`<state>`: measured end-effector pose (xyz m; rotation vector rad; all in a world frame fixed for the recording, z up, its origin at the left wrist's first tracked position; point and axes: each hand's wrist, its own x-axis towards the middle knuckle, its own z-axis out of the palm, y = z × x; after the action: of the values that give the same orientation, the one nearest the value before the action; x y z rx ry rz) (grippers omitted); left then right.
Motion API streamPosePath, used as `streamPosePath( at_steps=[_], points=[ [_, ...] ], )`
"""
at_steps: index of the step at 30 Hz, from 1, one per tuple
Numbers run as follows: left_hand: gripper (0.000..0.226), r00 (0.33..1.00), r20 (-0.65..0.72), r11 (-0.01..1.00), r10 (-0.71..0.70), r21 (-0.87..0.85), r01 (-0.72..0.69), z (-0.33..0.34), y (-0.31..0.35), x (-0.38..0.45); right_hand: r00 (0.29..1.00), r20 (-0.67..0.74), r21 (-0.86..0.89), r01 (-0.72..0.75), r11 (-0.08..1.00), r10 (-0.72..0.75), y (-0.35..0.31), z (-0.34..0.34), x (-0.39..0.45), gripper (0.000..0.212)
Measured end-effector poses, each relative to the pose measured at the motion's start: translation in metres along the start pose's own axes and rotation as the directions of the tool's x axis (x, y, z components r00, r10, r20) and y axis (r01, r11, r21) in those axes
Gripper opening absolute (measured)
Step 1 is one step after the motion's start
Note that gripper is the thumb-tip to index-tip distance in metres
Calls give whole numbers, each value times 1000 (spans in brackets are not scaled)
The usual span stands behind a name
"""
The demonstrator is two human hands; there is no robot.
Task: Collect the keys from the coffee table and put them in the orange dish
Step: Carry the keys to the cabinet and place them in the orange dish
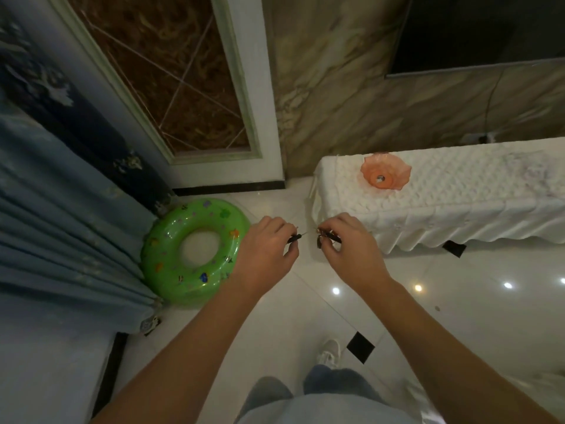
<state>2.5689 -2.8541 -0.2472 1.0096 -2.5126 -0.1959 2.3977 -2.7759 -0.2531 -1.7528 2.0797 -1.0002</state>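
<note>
From the head view, both hands are held out over glossy white floor (443,316), which lies open below and to the right of them. Just left of the left hand (263,255) a green swim ring (171,240) lies on the floor against a blue curtain (61,209) that closes off that side. Just beyond the right hand (348,249) is the near corner of a cabinet under a white quilted cover (458,203), its scalloped hem hanging along the front edge. The orange dish (385,174) sits on that cover near the left end, ahead and slightly right of the right hand, well apart from it; something small lies in its centre, too small to tell. The left hand is curled, pinching a dark-headed key (295,238) between thumb and fingers, its blade pointing toward the other hand. The right hand is likewise curled narrow around a small bunch of dark keys (327,237). The two hands are close together, not touching. A white shoe (328,351) shows on the floor below.
</note>
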Motion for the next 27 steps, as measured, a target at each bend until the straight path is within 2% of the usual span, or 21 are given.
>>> streamPosePath(
  at_steps=[10,19,23,27],
  points=[
    [8,995,-6,994,103,-43,-103,27,-7,120,993,-113,-49,-46,998,40,43,-29,98,12],
    [6,979,-34,971,201,-124,-204,71,-49,241,973,-177,-83,-164,983,148,92,-30,193,9],
    [7,958,0,946,287,-155,-283,93,-65,294,956,-202,-113,-240,964,214,108,-31,232,7],
    [9,918,60,904,393,-208,-374,111,-52,341,912,-275,-119,-346,931,304,125,-42,252,12]
  ],
)
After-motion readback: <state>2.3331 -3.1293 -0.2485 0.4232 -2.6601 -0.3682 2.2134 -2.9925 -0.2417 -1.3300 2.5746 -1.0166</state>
